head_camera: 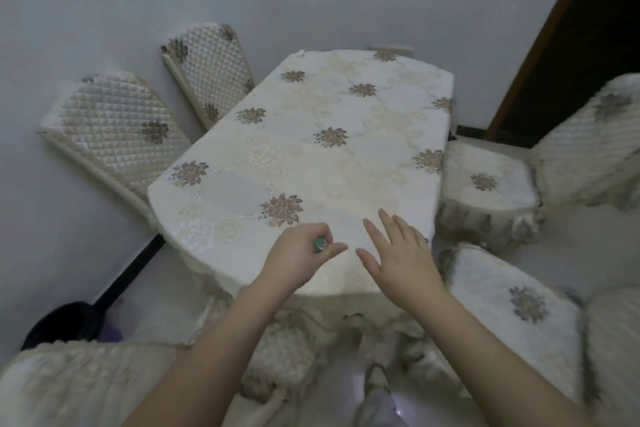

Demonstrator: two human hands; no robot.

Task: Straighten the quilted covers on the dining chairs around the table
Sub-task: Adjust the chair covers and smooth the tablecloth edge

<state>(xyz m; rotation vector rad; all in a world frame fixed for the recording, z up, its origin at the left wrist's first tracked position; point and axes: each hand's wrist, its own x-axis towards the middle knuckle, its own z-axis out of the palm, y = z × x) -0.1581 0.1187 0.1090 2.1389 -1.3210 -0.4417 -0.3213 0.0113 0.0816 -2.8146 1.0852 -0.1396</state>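
A dining table (311,149) under a cream cloth with embroidered flowers fills the middle. Quilted cream covers sit on the chairs around it: two chair backs (114,121) (211,66) lean at the left, two covered seats (488,180) (512,308) stand at the right, and one cover (69,388) lies at the bottom left. Above the near end of the table, my left hand (298,253) pinches a small green object (319,243). My right hand (398,250) hovers beside it with fingers spread, holding nothing.
A white wall runs behind and to the left. A dark doorway with a brown frame (540,45) is at the top right. A black long-handled dustpan (86,308) lies on the floor at the left. A foot in a slipper (375,388) shows below.
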